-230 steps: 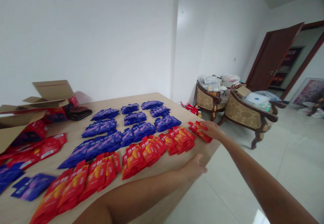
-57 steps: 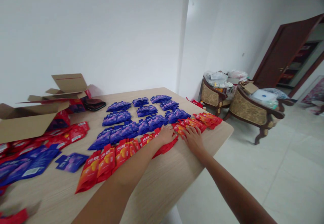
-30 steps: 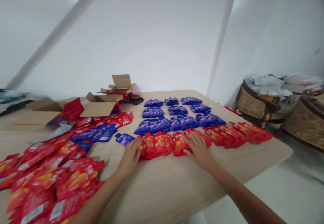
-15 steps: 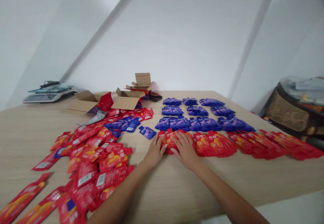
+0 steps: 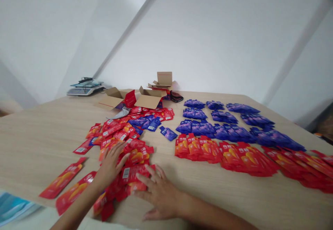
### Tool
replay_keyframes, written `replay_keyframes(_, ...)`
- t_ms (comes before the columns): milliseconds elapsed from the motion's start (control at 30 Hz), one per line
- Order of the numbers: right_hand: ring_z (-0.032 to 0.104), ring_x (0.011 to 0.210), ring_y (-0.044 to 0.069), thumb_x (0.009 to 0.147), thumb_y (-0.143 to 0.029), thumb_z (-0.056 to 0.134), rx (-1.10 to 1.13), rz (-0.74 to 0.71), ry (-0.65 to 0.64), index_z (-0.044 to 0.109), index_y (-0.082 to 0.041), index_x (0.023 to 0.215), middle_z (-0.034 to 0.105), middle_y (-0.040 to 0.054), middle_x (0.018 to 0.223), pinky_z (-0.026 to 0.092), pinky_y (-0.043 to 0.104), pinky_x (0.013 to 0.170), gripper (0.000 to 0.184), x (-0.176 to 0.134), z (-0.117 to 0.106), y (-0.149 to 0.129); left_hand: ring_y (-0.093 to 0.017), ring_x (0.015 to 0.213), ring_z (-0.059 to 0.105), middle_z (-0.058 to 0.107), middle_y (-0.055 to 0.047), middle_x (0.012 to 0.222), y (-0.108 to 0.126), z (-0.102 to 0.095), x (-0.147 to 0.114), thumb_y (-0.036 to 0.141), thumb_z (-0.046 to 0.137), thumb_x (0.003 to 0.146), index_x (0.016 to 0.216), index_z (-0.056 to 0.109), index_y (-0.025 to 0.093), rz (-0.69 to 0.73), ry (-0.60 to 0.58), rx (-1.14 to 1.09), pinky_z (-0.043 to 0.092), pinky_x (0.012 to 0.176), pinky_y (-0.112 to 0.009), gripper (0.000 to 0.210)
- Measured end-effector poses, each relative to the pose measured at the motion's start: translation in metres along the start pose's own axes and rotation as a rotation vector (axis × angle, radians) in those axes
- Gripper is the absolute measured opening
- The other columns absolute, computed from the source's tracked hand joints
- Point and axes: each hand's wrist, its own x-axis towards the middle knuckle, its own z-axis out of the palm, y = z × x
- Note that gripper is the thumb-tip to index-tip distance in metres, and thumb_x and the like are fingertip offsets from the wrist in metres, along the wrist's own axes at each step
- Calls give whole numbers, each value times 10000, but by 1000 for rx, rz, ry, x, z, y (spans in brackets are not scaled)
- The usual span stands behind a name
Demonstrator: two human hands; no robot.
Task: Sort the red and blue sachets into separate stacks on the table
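Observation:
A loose heap of red pouches with orange fruit pictures lies in front of me, left of centre. Over its left part is my left hand, fingers apart and holding nothing. At the heap's right edge, my right hand spreads its fingers, also without a pouch in it; whether its fingertips touch the pouches I cannot tell. Overlapping red pouches form a row to the right. Behind them are several groups of purple pouches. One single purple pouch lies between heap and groups.
Open cardboard boxes stand at the back, with a dark pouch-like item beside them. A scale with things piled on it is at the back left. Two red pouches lie apart near the front left edge of the table.
Both hands have left the row of red pouches and moved left to the heap, with fingers now spread. The view has turned left.

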Motion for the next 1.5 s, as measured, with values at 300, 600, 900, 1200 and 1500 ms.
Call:
replay_keyframes(300, 16, 1395, 436, 804, -682, 429, 96, 149, -25, 228, -406, 1429, 63, 68, 1568, 150, 752, 985, 711, 48, 31, 10, -357, 1366, 263, 405, -62, 1448, -49, 11, -102, 562, 486, 723, 1390, 400, 329, -194, -145, 263, 245, 1041, -571, 712)
replay_keyframes(600, -1, 1404, 402, 819, -578, 512, 17, 262, -40, 222, -405, 1431, 19, 65, 1573, 156, 666, 1041, 699, 83, 46, 107, -439, 1378, 130, 225, -111, 1527, -17, 51, -8, 609, 406, 802, 1464, 233, 247, -273, -201, 306, 169, 995, -687, 774)
replay_keyframes(900, 92, 1409, 347, 842, -446, 535, 32, 307, -46, 298, -377, 1414, 124, 30, 1565, 221, 611, 1052, 623, 119, 20, 152, -434, 1367, 164, 312, -153, 1483, -31, 75, 68, 615, 425, 816, 1472, 209, 236, -395, -171, 191, 180, 995, -687, 788)
replay_keyframes(1200, 359, 1298, 227, 911, -148, 372, -80, 249, 101, 498, -294, 1282, 426, 20, 1442, 326, 466, 1000, 418, 65, 32, 105, -255, 1368, 261, 370, -118, 1448, -14, 78, 79, 197, 397, 850, 1381, 362, 169, 10, 94, 69, 216, 1108, -477, 533)
replay_keyframes(1500, 474, 1220, 160, 896, -141, 482, 35, 47, 193, 665, -242, 728, 692, -32, 1122, -9, 501, 1096, 268, 24, 38, 108, -293, 1249, 426, 484, -196, 1322, 44, 107, 152, 324, 558, 799, 1325, 384, 94, 44, -253, 34, 334, 1019, -411, 600)
